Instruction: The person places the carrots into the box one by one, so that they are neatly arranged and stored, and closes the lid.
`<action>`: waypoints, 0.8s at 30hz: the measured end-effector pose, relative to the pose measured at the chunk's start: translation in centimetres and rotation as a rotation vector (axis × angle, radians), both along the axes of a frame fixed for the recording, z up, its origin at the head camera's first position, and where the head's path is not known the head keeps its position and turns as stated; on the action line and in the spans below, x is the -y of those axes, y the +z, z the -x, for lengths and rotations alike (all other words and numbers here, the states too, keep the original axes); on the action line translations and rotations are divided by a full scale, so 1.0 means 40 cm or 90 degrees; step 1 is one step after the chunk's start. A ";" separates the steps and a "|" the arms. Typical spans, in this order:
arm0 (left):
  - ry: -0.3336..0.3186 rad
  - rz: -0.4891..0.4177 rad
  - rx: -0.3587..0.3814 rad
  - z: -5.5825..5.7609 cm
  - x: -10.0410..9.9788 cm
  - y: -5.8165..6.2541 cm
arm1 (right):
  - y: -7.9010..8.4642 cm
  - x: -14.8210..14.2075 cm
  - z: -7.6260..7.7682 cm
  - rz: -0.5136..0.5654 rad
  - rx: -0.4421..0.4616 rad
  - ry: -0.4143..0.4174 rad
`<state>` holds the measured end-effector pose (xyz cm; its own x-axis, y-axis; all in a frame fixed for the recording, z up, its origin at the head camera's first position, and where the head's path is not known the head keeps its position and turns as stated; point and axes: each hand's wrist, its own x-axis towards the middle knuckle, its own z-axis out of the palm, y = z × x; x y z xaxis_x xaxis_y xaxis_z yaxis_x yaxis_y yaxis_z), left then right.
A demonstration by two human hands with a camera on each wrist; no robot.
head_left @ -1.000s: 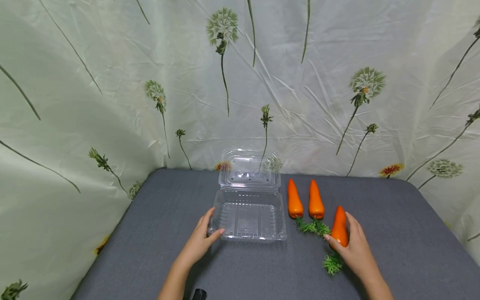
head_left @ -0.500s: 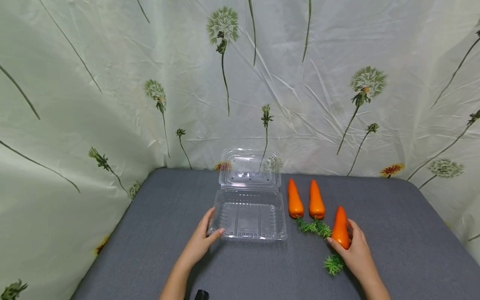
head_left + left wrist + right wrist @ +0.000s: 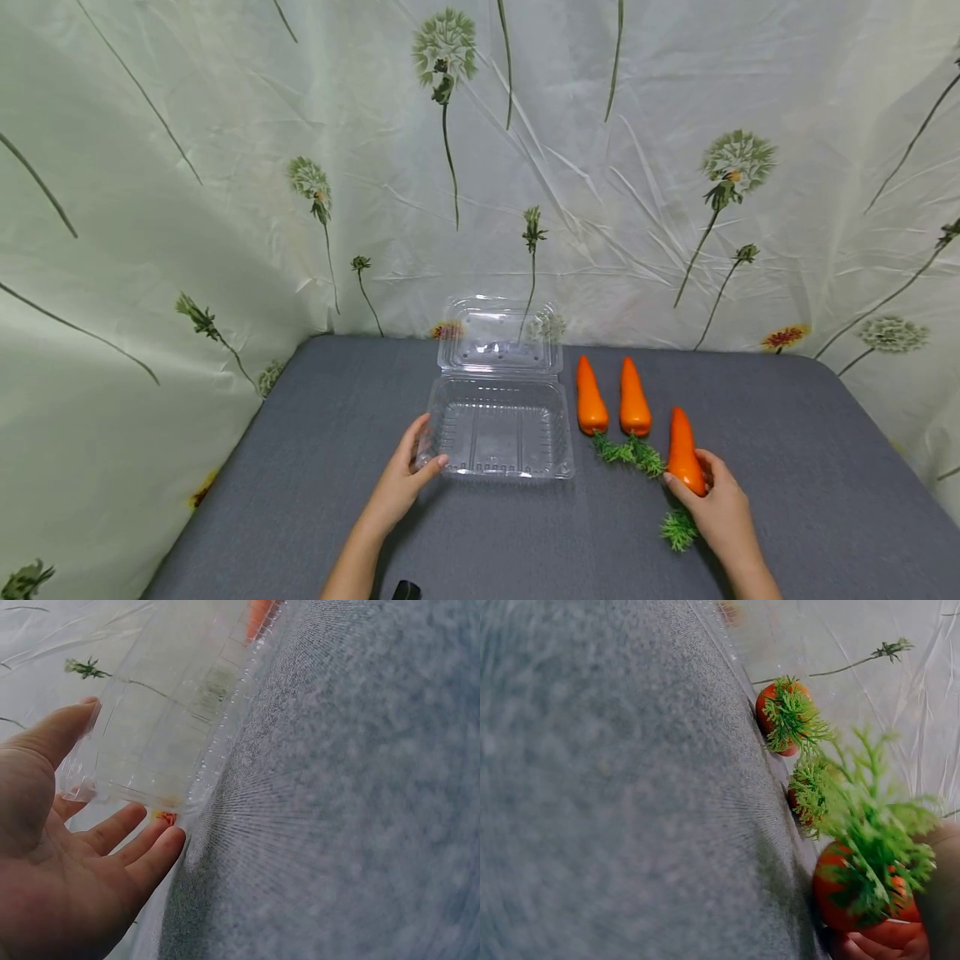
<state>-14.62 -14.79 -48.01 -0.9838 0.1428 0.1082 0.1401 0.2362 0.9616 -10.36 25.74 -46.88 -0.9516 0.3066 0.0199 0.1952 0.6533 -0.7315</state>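
Note:
An orange carrot (image 3: 684, 450) with a feathery green top (image 3: 678, 530) lies at the right, its tip pointing away. My right hand (image 3: 722, 504) grips its thick end, thumb on the left side and fingers on the right. In the right wrist view the green top (image 3: 877, 840) covers much of that end. My left hand (image 3: 397, 479) holds the front left corner of a clear plastic clamshell container (image 3: 495, 475), thumb over the rim and fingers along the side. Its hinged lid (image 3: 498, 342) stands raised at the back.
Two more carrots, a left one (image 3: 591, 400) and a right one (image 3: 635, 400), lie side by side right of the container, green tops (image 3: 626, 452) toward me. A black object (image 3: 406, 590) shows at the bottom edge. A flowered curtain (image 3: 600, 208) hangs behind the grey table (image 3: 525, 542).
My right hand has shifted slightly to the right along with the carrot's thick end and green top, so the carrot now slants a little. The left hand and container look unmoved.

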 end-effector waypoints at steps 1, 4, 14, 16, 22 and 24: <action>0.000 -0.001 -0.001 0.000 0.000 -0.001 | 0.000 -0.001 -0.001 0.001 -0.008 -0.006; 0.002 -0.003 0.000 0.001 -0.001 -0.003 | 0.000 -0.001 -0.002 -0.003 -0.040 -0.029; 0.009 -0.008 -0.009 -0.001 0.000 -0.005 | 0.008 0.006 -0.005 0.069 -0.114 -0.051; 0.012 -0.013 -0.003 -0.001 -0.001 -0.005 | 0.014 0.010 -0.005 0.075 -0.133 -0.051; 0.015 -0.011 0.012 0.000 -0.001 -0.007 | 0.030 0.022 -0.004 0.062 -0.188 -0.049; 0.016 -0.012 0.017 0.000 -0.002 -0.004 | 0.035 0.025 -0.002 0.054 -0.204 -0.043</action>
